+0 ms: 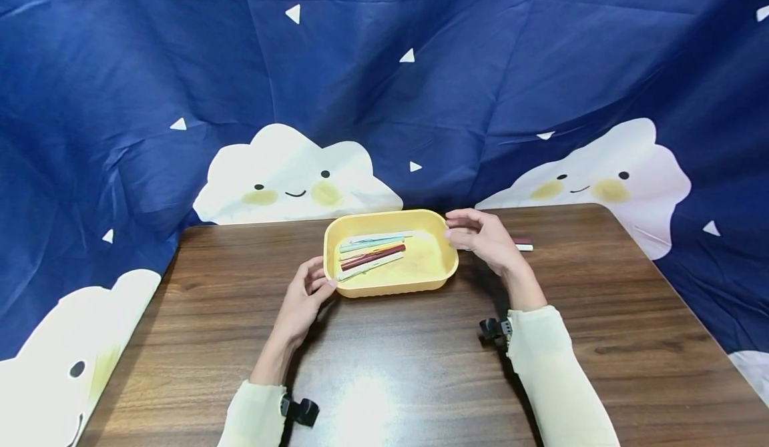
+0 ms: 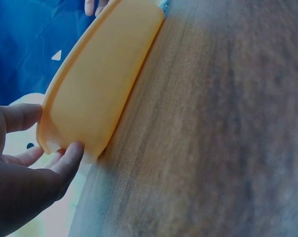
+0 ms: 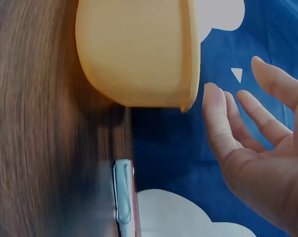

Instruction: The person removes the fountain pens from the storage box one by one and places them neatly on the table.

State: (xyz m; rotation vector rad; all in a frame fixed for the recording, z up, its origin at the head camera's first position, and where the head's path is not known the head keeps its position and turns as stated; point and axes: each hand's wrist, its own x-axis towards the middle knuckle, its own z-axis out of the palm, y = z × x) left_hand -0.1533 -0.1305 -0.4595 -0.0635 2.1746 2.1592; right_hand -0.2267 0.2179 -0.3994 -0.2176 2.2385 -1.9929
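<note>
1. Cloth: dark blue, with white clouds and triangles, hanging beyond both hands.
2. Table: brown wood grain, spreading below and around both hands, with a bright patch of glare between the forearms.
3. Box: yellow, rounded at the corners, open side up, set between the two hands; its near wall faces the person.
4. Left hand: grips the box's left end, thumb and fingers bent about the near corner and rim.
5. Right hand: fingers loosely bent and parted, holding nothing; the right wrist view shows a gap between its fingertips and the box's right end.
6. Pens: a bundle of white, pale blue, yellow and dark red ones inside the box, nearer the left hand than the right.
7. Loose pens: one dark red, one pale, side by side on the table just right of the right hand, partly hidden behind it.
</note>
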